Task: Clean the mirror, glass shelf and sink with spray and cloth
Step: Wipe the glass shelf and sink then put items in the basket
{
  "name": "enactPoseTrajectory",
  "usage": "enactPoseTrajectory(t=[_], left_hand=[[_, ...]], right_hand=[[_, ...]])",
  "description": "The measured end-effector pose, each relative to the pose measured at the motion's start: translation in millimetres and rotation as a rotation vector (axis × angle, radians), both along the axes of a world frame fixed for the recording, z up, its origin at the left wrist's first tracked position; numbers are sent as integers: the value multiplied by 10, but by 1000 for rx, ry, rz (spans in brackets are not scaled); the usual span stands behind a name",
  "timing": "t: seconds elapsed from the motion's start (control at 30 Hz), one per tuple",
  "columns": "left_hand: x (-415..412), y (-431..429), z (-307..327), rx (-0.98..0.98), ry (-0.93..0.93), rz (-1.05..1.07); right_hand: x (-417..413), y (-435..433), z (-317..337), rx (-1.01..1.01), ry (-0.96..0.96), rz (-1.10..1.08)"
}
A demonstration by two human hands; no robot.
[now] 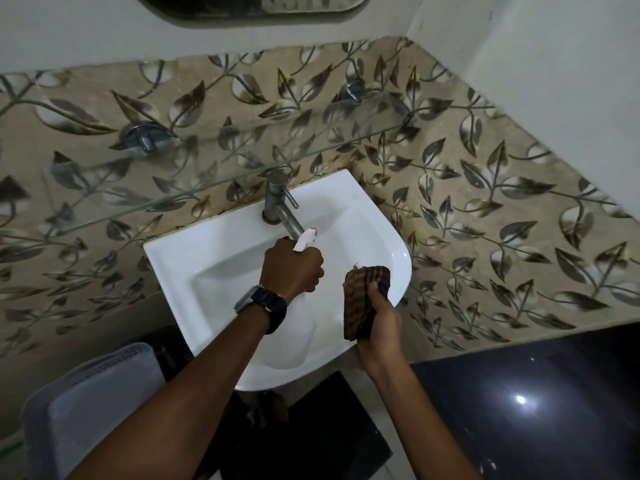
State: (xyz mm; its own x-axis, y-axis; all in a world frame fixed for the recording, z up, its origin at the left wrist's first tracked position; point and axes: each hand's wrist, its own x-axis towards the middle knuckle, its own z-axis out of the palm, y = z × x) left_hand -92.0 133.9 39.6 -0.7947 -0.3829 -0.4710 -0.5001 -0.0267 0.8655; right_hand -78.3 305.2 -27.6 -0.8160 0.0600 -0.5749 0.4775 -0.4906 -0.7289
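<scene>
A white sink (194, 258) hangs on the leaf-patterned wall, with a steel tap (278, 202) at its back. Over the basin my left hand (289, 270) grips a white spray bottle (304, 240) whose red-tipped nozzle points toward the tap spout. My right hand (379, 317) holds a folded brown checked cloth (363, 296) above the sink's right rim. A clear glass shelf (194, 174) on two chrome brackets runs across the wall above the sink. The dark lower edge of the mirror (242, 8) shows at the top of the view.
A grey perforated plastic basket (93, 393) stands low at the left, beside the sink. A glossy black surface (540, 403) fills the lower right. A dark mat (329, 434) lies on the floor beneath the sink. A white wall corner (519, 46) closes the right side.
</scene>
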Motion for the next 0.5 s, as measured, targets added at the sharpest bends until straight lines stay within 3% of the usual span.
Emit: enactPoseTrajectory(t=[0.2, 0.4, 0.5], left_hand=[[45, 182, -47, -145, 66, -320], [81, 232, -103, -117, -68, -295], [191, 215, -135, -83, -93, -386]], right_hand=[[86, 82, 59, 0, -40, -8], [209, 139, 112, 72, -15, -93], [264, 216, 113, 138, 20, -218]])
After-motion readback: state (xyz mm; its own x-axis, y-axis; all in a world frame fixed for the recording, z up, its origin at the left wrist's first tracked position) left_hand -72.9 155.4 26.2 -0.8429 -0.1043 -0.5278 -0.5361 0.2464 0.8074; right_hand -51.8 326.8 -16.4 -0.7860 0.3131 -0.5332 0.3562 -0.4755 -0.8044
